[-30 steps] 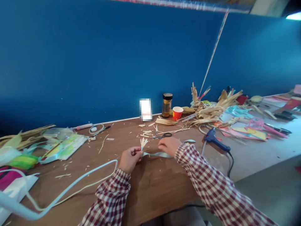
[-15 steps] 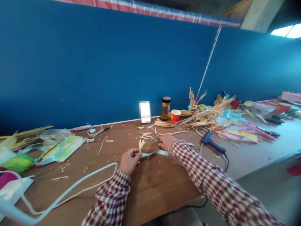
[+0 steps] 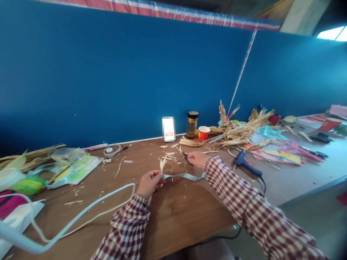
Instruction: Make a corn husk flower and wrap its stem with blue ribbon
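Between thumb and fingers, my left hand (image 3: 149, 184) pinches a small bundle of pale husk strips (image 3: 162, 164), its split ends fanning upward. From the pinch a light blue ribbon (image 3: 185, 176) runs right across the table and passes under my right forearm. My right hand (image 3: 197, 159) is closed on a slim dark-handled tool (image 3: 187, 157) just above the tabletop; its exact kind is too small to tell. Cut husk scraps (image 3: 169, 156) lie between and beyond the two hands.
A blue glue gun (image 3: 246, 164) lies right of my right arm. Behind stand a red paper cup (image 3: 204, 133), a black-lidded jar (image 3: 192, 124) and a blurred white rectangle (image 3: 169, 129). Dried husks (image 3: 249, 126) pile at right. A white curved tube (image 3: 89, 206) arches at left.
My right hand has moved a little right, drawing the dark-handled tool away from the scraps. My left hand still pinches the husk bundle in about the same place.
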`<state>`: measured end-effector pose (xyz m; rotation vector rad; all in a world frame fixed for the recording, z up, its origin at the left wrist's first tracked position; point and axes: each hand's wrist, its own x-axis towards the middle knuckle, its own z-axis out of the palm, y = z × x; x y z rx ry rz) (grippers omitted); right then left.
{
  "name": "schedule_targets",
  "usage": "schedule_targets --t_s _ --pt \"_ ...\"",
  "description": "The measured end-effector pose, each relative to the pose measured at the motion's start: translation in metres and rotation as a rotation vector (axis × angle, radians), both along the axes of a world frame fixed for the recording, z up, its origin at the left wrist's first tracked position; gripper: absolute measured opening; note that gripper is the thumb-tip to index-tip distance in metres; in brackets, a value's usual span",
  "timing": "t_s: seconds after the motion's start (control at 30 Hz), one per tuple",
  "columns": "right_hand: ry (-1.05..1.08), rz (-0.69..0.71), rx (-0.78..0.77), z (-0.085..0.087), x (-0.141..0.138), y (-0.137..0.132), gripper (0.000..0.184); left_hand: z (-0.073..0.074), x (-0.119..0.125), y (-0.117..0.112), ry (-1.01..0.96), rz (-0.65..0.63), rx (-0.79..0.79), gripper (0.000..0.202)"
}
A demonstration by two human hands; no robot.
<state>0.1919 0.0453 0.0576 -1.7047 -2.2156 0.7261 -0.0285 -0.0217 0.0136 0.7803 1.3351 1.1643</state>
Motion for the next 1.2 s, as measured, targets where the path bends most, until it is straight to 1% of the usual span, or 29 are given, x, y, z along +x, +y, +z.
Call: schedule_targets --t_s 0.07,0.13,0.23,0.3,0.33,0.4,0.47,0.53,0.6,0.67,0.73,0.83,0.9,0.97,1.07,1.2 --pt "0.150 0.014 -0.031 0.004 0.003 -0.006 0.033 0.001 -0.001 0.000 -0.027 -0.008 -0.003 0.029" --pt "0.387 0.028 -0.048 0.008 0.003 -0.016 0.035 0.003 -0.002 -0.001 -0.068 -0.025 -0.001 0.029" --pt "0.954 0.077 -0.165 0.014 -0.001 -0.034 0.029 0.005 -0.003 -0.002 -0.117 -0.044 0.003 0.030" --pt "1.259 0.113 -0.275 0.019 -0.003 -0.045 0.028 0.006 -0.004 -0.002 -0.123 -0.049 0.000 0.030" --pt "1.334 0.121 -0.316 0.022 -0.003 -0.049 0.028 0.006 -0.004 -0.002 -0.117 -0.046 -0.003 0.030" --pt "1.410 0.116 -0.383 0.025 -0.003 -0.056 0.027 0.007 -0.003 -0.002 -0.103 -0.038 -0.014 0.027" --pt "1.435 0.084 -0.444 0.025 -0.002 -0.060 0.027 0.007 -0.004 -0.002 -0.102 -0.028 -0.023 0.024" --pt "1.406 0.000 -0.479 0.021 -0.001 -0.061 0.031 0.007 -0.004 -0.002 -0.121 -0.035 -0.023 0.021" --pt "1.355 -0.100 -0.474 0.013 0.000 -0.062 0.039 0.007 -0.005 -0.002 -0.156 -0.064 -0.007 0.020" --pt "1.303 -0.127 -0.457 0.006 0.001 -0.064 0.049 0.007 -0.005 -0.002 -0.191 -0.096 0.008 0.019" --pt "1.242 -0.061 -0.447 0.002 0.002 -0.069 0.052 0.008 -0.005 -0.002 -0.220 -0.119 0.017 0.017" --pt "1.130 0.075 -0.429 0.003 0.000 -0.082 0.044 0.008 -0.005 -0.002 -0.266 -0.109 0.016 0.013" --pt "1.057 0.120 -0.434 0.004 -0.002 -0.094 0.043 0.008 -0.005 -0.002 -0.309 -0.086 0.018 0.011" --pt "0.986 0.133 -0.458 0.003 -0.005 -0.105 0.044 0.008 -0.005 -0.002 -0.352 -0.072 0.030 0.009" --pt "0.931 0.159 -0.467 -0.009 -0.008 -0.118 0.043 0.009 -0.004 -0.003 -0.394 -0.074 0.062 0.008" --pt "0.883 0.202 -0.502 -0.030 -0.009 -0.124 0.036 0.013 -0.003 -0.004 -0.416 -0.067 0.085 0.012"
